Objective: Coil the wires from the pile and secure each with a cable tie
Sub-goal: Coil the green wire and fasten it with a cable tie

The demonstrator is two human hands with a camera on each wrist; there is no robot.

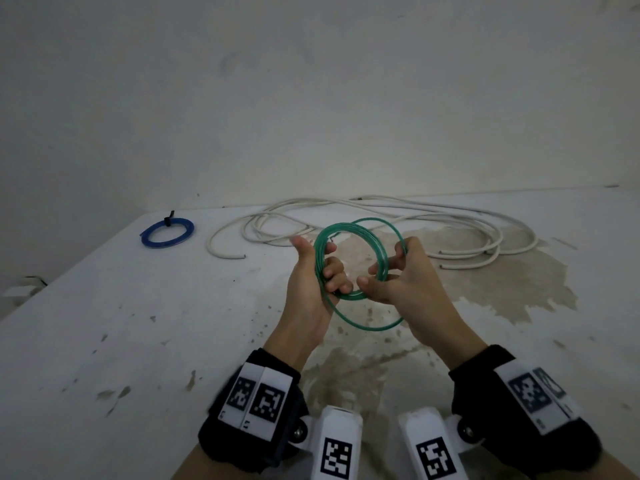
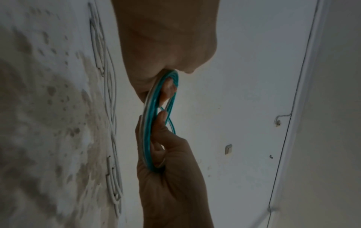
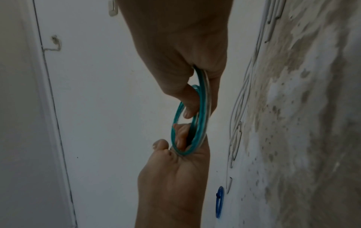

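A green wire coil (image 1: 367, 326) of several loops hangs upright above the table, held between both hands. My left hand (image 1: 309, 271) grips its left side, thumb up and fingers curled through the ring. My right hand (image 1: 398, 286) grips the right side, fingers hooked over the loops. In the left wrist view the green coil (image 2: 148, 128) runs edge-on from my left hand (image 2: 166, 50) down to my right hand (image 2: 171, 177). The right wrist view shows the green coil (image 3: 202, 108) between my right hand (image 3: 185, 46) and left hand (image 3: 171, 177). No tie shows on it.
A loose pile of white wire (image 1: 381, 211) sprawls across the far side of the stained white table (image 1: 173, 323), by the wall. A blue coil (image 1: 167, 233) bound with a black cable tie (image 1: 168, 220) lies at the far left corner. The table's left edge drops off.
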